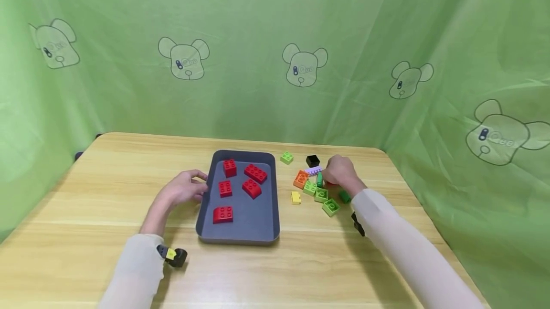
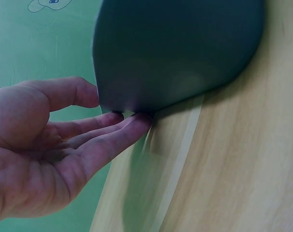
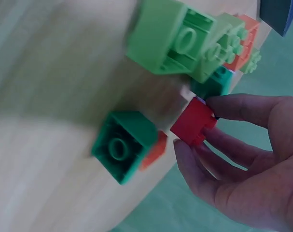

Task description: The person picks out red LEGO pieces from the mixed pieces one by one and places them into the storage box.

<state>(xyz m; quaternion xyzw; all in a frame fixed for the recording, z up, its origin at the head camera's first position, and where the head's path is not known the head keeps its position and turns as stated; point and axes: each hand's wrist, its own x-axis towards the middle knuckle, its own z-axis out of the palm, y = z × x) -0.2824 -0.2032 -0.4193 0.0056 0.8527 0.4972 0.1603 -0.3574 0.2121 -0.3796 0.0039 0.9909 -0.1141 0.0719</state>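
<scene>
My left hand (image 1: 184, 189) is at the left wall of the dark grey tray (image 1: 266, 230), its fingertips touching the side. In the left wrist view, fairly straight fingers (image 2: 105, 145) meet the tray's edge (image 2: 180, 58). Several red bricks lie apart in the tray, among them a long brick (image 1: 255, 173) and a curved-top brick (image 1: 222, 214). My right hand (image 1: 341, 171) pinches a red brick (image 3: 193, 122) between thumb and fingers, by the loose bricks. Beside it lie a dark green brick (image 3: 124, 145) and, partly hidden, an orange-red piece (image 3: 155, 151).
Right of the tray lie lime bricks (image 1: 331, 207), an orange brick (image 1: 301, 179), a yellow brick (image 1: 296, 197), a lavender studded strip (image 1: 313, 170) and a black brick (image 1: 312, 161). A green curtain (image 1: 240, 103) surrounds the wooden table (image 1: 129, 175) at the back and sides.
</scene>
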